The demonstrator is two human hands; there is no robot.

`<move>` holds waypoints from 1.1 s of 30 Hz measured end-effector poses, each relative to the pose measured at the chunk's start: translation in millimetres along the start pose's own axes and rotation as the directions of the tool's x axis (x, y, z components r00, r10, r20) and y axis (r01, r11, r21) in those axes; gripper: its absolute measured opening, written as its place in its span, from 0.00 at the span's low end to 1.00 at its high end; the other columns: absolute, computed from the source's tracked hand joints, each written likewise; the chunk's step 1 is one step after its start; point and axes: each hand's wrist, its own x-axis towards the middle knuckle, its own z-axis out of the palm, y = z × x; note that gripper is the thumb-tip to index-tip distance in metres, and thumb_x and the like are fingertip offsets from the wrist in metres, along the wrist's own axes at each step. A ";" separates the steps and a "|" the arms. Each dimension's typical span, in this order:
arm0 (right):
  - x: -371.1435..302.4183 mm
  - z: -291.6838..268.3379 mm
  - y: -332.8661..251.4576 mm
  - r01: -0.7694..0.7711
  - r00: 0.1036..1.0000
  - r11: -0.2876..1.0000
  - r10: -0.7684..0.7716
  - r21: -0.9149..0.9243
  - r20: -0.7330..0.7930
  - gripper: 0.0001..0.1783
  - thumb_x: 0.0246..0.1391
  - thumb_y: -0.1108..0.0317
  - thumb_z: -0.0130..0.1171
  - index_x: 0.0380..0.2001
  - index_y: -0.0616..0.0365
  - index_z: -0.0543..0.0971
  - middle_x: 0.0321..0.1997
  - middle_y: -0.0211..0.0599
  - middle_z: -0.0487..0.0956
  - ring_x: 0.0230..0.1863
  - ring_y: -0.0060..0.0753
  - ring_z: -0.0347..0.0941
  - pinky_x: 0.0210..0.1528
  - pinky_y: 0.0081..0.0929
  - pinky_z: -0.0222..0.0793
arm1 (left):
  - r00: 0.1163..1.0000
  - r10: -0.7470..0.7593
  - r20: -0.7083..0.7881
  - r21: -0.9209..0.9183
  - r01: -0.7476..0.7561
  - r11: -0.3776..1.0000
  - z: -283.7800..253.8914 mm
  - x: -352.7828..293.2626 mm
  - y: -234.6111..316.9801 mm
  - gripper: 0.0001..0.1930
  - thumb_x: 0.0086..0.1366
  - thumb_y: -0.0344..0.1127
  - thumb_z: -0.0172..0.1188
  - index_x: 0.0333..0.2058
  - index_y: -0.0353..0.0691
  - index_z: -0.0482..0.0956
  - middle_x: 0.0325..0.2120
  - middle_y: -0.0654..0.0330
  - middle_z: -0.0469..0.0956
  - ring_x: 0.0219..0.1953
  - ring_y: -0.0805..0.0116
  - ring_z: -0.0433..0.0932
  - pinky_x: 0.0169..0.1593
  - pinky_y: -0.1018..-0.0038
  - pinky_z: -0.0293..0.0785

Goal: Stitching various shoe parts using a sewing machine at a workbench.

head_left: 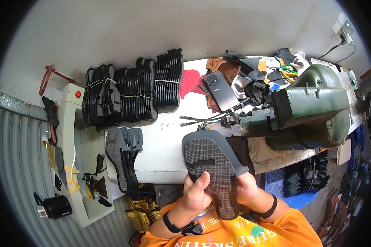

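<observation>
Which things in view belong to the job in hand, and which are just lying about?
Likely the job:
- grey-and-black shoe piece, held in left hand and right hand
- loose similar pieces
- tied bundles
- green machine

Apparently just lying about:
- phone
- red piece
- black cylindrical container

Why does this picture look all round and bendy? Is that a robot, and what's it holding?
No robot here: it's a person working with two bare hands. A camera on their head looks down, and its very wide lens bends straight edges. The left hand and right hand hold a dark, shoe-shaped piece with a checked pattern. On the white table are a phone and a big green machine, perhaps for sewing. Tied black bundles stand at the back.
</observation>
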 end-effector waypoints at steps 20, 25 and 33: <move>16.2 41.9 2.4 0.092 0.979 0.625 -0.198 -0.775 -0.044 0.17 0.69 0.70 0.49 0.55 0.69 0.73 0.52 0.39 0.79 0.53 0.25 0.72 0.56 0.27 0.68 | 0.997 0.073 -0.027 0.313 -0.061 0.948 -15.4 11.9 28.2 0.19 0.71 0.35 0.62 0.56 0.31 0.72 0.49 0.60 0.79 0.49 0.73 0.76 0.56 0.72 0.72; 28.0 29.7 0.7 0.419 0.816 -0.050 -0.416 -0.907 0.400 0.14 0.61 0.69 0.59 0.44 0.69 0.80 0.51 0.48 0.81 0.51 0.45 0.77 0.57 0.43 0.68 | 0.980 0.159 0.118 0.471 -0.196 0.860 -16.5 26.5 37.1 0.29 0.71 0.39 0.64 0.62 0.32 0.63 0.54 0.59 0.75 0.55 0.71 0.73 0.61 0.70 0.69; 22.1 45.3 -19.0 0.151 0.893 0.645 -0.414 -0.749 -0.176 0.15 0.63 0.69 0.60 0.49 0.69 0.79 0.48 0.42 0.82 0.49 0.29 0.79 0.54 0.28 0.74 | 0.687 -0.264 0.677 0.623 -0.725 -0.293 18.5 127.2 126.5 0.53 0.53 0.59 0.69 0.68 0.27 0.60 0.29 0.57 0.76 0.33 0.59 0.74 0.46 0.64 0.63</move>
